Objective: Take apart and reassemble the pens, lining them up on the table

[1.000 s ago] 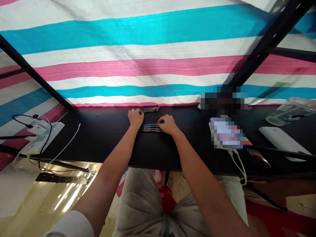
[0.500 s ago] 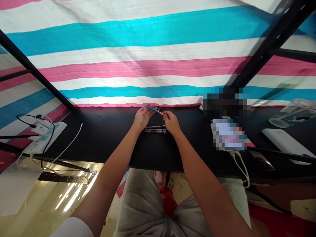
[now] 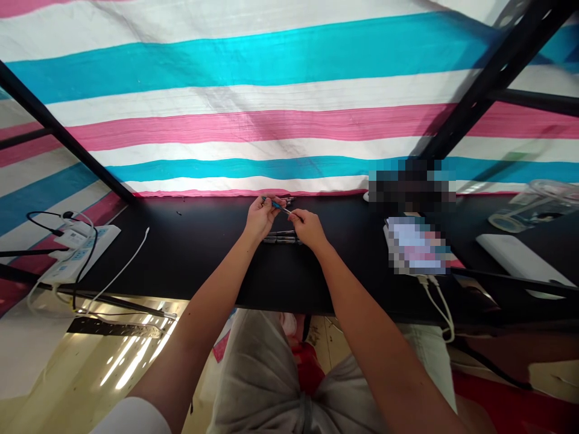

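Note:
A slim pen (image 3: 277, 205) with a blue barrel and a pale lower end is held between my two hands over the black table (image 3: 199, 241). My left hand (image 3: 261, 219) is closed on its blue end. My right hand (image 3: 308, 228) pinches the pale end, so the tip is hidden by the fingers. Just below the hands, several dark and clear pens (image 3: 281, 239) lie side by side on the table, partly covered by the right hand. Behind the hands, small pen-like pieces (image 3: 288, 200) lie near the back edge; their kind is too small to tell.
At the left are a white power strip (image 3: 97, 253) and a loose white cable (image 3: 124, 265). A blurred-out phone-like device (image 3: 418, 244) with cables, a white box (image 3: 520, 262) and a clear jar (image 3: 511, 217) stand at the right. A striped sheet (image 3: 253, 126) hangs behind.
My left hand, half a second ago spread with the pen lying across its fingers, has closed on the blue end. My right hand has shifted slightly left and down, still gripping the other end.

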`<state>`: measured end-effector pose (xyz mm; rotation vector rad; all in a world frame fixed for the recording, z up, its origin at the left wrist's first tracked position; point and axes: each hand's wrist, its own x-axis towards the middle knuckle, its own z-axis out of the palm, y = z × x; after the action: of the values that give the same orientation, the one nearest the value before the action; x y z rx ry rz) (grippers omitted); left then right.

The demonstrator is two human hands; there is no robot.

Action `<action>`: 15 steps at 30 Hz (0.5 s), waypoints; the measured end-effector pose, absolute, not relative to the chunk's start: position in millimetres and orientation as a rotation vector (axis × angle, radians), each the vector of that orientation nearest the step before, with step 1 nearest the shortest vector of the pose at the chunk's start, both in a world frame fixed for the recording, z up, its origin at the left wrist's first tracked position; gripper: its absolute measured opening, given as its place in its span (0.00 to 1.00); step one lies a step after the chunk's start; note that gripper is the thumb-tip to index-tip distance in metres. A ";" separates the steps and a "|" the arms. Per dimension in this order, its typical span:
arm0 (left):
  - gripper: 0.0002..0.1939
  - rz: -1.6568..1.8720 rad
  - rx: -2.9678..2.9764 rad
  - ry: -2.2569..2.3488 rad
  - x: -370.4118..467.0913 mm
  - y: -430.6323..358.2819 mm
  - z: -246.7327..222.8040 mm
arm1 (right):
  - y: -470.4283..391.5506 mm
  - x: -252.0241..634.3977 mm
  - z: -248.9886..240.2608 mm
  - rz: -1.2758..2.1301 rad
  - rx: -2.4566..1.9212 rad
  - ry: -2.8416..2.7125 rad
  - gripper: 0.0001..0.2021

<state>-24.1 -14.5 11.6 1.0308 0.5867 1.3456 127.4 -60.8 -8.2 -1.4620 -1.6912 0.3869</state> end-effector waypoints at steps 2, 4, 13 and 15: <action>0.09 1.364 1.026 0.612 -22.0 -15.1 10.5 | -61.3 125.9 -8.2 0.345 -1.500 -1.700 0.12; 0.09 1.384 1.013 0.586 -20.2 -15.9 9.9 | -62.2 124.5 -7.6 0.308 -1.532 -1.709 0.12; 0.17 1.405 1.017 0.646 -19.8 -12.0 4.8 | -66.5 120.2 -3.5 0.216 -1.547 -1.717 0.11; 0.17 1.401 1.001 0.631 -21.8 -10.6 3.6 | -66.5 120.9 -4.1 0.219 -1.542 -1.706 0.11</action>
<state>-21.8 -10.6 3.6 1.0012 0.6307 1.4011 120.9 -66.5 -4.1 -1.5416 -1.7060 0.2186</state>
